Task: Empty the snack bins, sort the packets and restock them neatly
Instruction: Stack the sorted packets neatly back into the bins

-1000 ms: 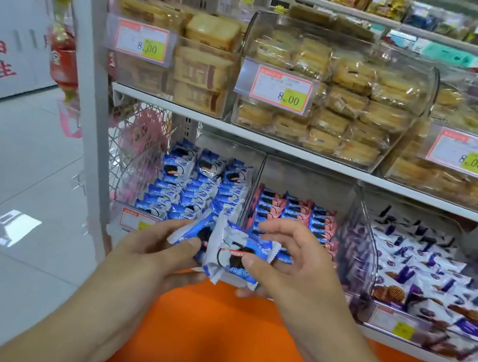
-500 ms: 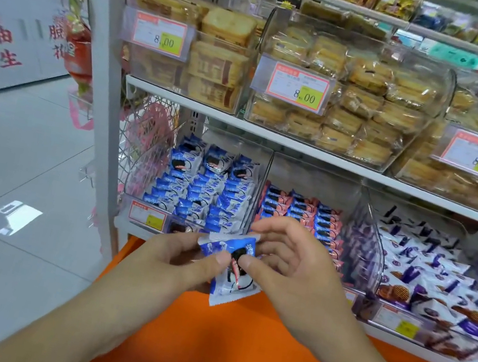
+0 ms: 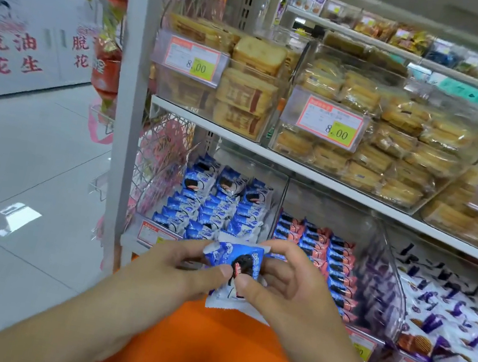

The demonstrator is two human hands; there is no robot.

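A small stack of blue-and-white cookie packets (image 3: 237, 262) is held between both hands in front of the lower shelf. My left hand (image 3: 181, 263) grips the stack from the left with its thumb on top. From the right, my right hand (image 3: 284, 281) pinches it, thumb on the top packet's face. Just behind the hands, a clear bin (image 3: 158, 232) holds rows of the same blue packets (image 3: 213, 208). To its right stand a bin of pink-and-blue packets (image 3: 325, 247) and a bin of purple-and-white packets (image 3: 448, 310).
The upper shelf (image 3: 238, 141) carries clear bins of yellow cake packets with 8.00 price tags. A white upright post (image 3: 129, 97) stands at the left, with tiled floor beyond. An orange surface (image 3: 217, 352) lies below my hands. White cartons with red writing (image 3: 15, 45) stand at far left.
Both hands have gathered the loose, fanned packets into a tighter stack and raised it slightly toward the blue bin. The view has shifted a little to the left.
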